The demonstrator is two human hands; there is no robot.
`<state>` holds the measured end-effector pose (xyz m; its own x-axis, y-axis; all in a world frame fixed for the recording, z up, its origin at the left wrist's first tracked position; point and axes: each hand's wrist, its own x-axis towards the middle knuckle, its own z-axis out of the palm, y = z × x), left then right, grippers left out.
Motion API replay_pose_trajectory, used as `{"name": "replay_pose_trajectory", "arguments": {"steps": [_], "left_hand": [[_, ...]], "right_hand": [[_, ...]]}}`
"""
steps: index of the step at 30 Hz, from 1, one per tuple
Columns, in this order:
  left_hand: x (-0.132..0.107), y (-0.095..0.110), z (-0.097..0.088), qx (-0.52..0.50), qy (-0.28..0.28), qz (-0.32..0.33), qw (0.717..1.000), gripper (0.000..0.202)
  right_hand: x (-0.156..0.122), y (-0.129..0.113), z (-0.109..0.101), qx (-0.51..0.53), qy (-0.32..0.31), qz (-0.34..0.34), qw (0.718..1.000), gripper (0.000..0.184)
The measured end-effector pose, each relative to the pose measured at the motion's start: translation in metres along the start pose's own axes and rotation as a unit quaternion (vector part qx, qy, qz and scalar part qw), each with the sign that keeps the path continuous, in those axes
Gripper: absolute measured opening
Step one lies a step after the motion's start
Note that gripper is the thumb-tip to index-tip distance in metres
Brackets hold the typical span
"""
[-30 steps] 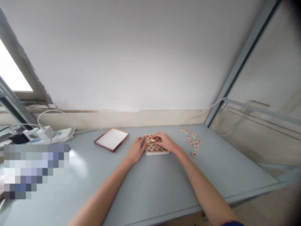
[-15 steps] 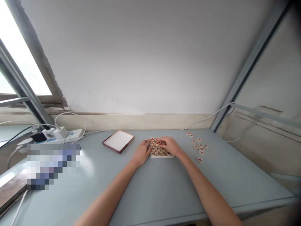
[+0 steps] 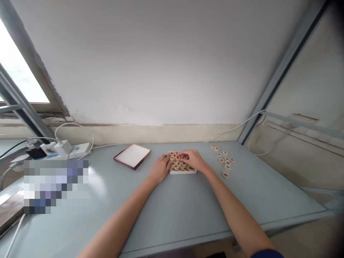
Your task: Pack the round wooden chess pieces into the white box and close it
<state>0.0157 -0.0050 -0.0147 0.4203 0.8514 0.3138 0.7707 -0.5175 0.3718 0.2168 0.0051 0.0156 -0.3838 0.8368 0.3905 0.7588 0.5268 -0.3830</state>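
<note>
A shallow white box (image 3: pixel 183 172) on the desk holds rows of round wooden xiangqi pieces (image 3: pixel 178 168), red-marked at the back and black-marked in front. My left hand (image 3: pixel 159 168) lies along the box's left wall, touching it, thumb and fingers apart. Over the back right part of the box, my right hand (image 3: pixel 194 159) has its fingers bent and closed at a red-marked piece (image 3: pixel 178 157); the palm hides some pieces behind it. Several loose red-marked pieces (image 3: pixel 225 175) are scattered on the desk to the right.
A dark red box lid (image 3: pixel 133 157) with a white inside lies upturned left of my hands. Farther left, a power strip (image 3: pixel 77 150) carries plugs and cables beside a blurred-out item (image 3: pixel 53 186). The grey-blue desk (image 3: pixel 172 215) meets the wall (image 3: pixel 166 71) at the back.
The whole view has shifted slightly, so everything sits a little higher and farther left. Both hands stay at the box, with my right fingers shifting only slightly over the pieces.
</note>
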Motion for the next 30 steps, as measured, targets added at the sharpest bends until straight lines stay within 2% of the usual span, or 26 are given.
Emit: {"name": "replay_pose_trajectory", "arguments": {"steps": [1,3,4,6,7,9,10,12,15,20,24,27,30], "left_hand": [[0.000,0.000,0.001,0.003,0.001,0.000,1.000,0.051],[0.000,-0.001,0.002,0.011,0.001,0.000,1.000,0.052],[-0.001,-0.001,0.002,0.016,-0.002,0.000,1.000,0.053],[0.000,-0.001,0.003,0.026,-0.011,-0.002,1.000,0.054],[0.000,-0.001,0.002,0.031,-0.016,-0.003,0.999,0.055],[0.000,0.000,0.001,0.037,-0.022,-0.004,0.999,0.055],[0.000,0.000,0.001,0.039,-0.024,-0.005,0.999,0.056],[0.000,0.002,-0.001,0.039,-0.024,-0.006,0.999,0.055],[-0.002,0.004,-0.002,0.038,-0.022,-0.008,0.999,0.053],[-0.005,0.003,0.001,0.033,-0.010,-0.019,0.999,0.056],[-0.004,0.000,0.002,-0.002,-0.008,-0.054,0.999,0.056],[-0.002,-0.001,0.001,-0.032,0.012,-0.094,0.995,0.055],[-0.002,0.000,0.000,-0.043,0.019,-0.124,0.991,0.054]], "right_hand": [[-0.001,0.005,-0.003,-0.008,0.009,0.012,1.000,0.020],[-0.004,0.019,-0.011,-0.064,0.066,0.066,0.994,0.023],[-0.007,0.029,-0.015,-0.108,0.105,0.109,0.983,0.026],[-0.017,0.051,-0.023,-0.206,0.160,0.213,0.942,0.034],[-0.022,0.062,-0.026,-0.245,0.164,0.267,0.918,0.039],[-0.033,0.082,-0.030,-0.288,0.132,0.357,0.879,0.048],[-0.038,0.090,-0.030,-0.291,0.105,0.389,0.868,0.051],[-0.043,0.102,-0.029,-0.280,0.051,0.417,0.863,0.051],[-0.046,0.108,-0.025,-0.265,0.015,0.394,0.880,0.048],[-0.045,0.108,-0.022,-0.262,0.056,0.321,0.908,0.033],[-0.038,0.104,-0.028,-0.221,0.043,0.316,0.922,0.022],[-0.026,0.089,-0.031,-0.138,0.052,0.303,0.941,0.032],[-0.013,0.063,-0.027,-0.016,0.075,0.217,0.973,0.044]]}}
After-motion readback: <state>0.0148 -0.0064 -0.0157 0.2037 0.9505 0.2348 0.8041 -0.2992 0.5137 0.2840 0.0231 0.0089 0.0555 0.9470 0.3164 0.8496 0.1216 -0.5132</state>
